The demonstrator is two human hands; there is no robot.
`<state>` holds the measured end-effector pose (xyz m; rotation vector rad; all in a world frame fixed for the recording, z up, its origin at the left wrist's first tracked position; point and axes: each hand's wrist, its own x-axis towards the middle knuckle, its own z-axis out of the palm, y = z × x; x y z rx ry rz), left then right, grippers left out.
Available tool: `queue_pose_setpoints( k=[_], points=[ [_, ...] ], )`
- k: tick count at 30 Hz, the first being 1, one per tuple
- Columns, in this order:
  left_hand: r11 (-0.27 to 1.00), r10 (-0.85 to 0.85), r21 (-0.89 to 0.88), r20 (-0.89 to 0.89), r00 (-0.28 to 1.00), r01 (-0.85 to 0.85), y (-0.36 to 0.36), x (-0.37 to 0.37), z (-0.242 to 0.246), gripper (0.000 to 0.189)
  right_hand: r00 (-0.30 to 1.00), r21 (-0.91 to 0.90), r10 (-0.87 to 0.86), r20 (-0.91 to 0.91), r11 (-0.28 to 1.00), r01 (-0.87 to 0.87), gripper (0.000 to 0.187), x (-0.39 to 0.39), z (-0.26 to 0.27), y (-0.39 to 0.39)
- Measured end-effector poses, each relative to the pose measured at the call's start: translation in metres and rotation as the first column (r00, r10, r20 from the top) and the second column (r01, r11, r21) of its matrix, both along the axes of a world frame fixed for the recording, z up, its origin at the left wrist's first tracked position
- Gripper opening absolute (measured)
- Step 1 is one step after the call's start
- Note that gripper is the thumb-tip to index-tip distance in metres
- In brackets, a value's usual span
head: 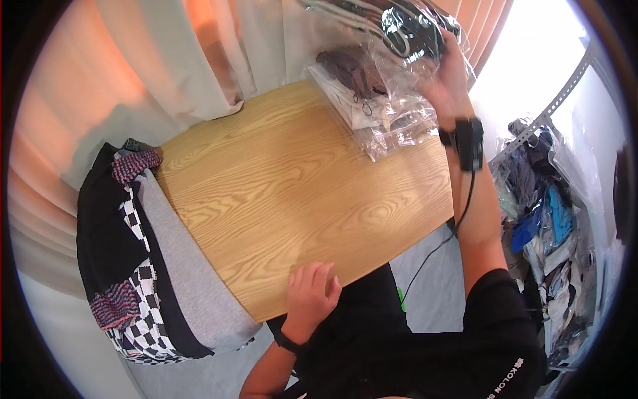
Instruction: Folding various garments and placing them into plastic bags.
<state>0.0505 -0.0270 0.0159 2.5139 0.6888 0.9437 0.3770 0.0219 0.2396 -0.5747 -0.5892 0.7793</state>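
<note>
My right hand [448,85], slightly blurred, is at the far right corner of the wooden table. It grips a clear plastic bag with a dark garment [416,32] inside, and a pale cord shows through the film. Below this bundle lies another clear plastic bag [366,102], holding pale fabric and a dark brown piece with thin cords. My left hand [313,294] rests at the table's near edge, holding nothing, with its thumb apart from the fingers.
Clothes, among them a grey cloth [184,259] and a black-and-white checked one [149,299], drape over the left end of the wooden table [299,199]. Bagged clothes [548,224] fill a metal rack at right. Curtains [149,60] hang behind. A black cable [428,264] runs from my right wrist.
</note>
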Motion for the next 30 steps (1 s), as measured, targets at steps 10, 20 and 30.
queue_pose_setpoints(
  k=[10, 20, 30],
  points=[
    [0.999, 0.041, 0.029, -0.039, 0.998, -0.040, -0.002, 0.000, -0.003, 0.027, 0.991, -0.775, 0.118, 0.066, 0.632, -0.023, 0.027, 0.139, -0.106, 0.066],
    [0.996, 0.082, 0.041, -0.067, 0.994, -0.079, -0.004, 0.005, 0.001, 0.026, 0.954, -0.744, 0.028, 0.297, 0.633, 0.213, 0.025, 0.151, -0.104, 0.068],
    [0.993, 0.117, 0.033, -0.034, 0.993, -0.116, -0.003, 0.006, 0.000, 0.021, 0.981, -0.518, 0.185, 0.062, 0.846, -0.126, 0.027, 0.222, -0.136, 0.085]
  ],
)
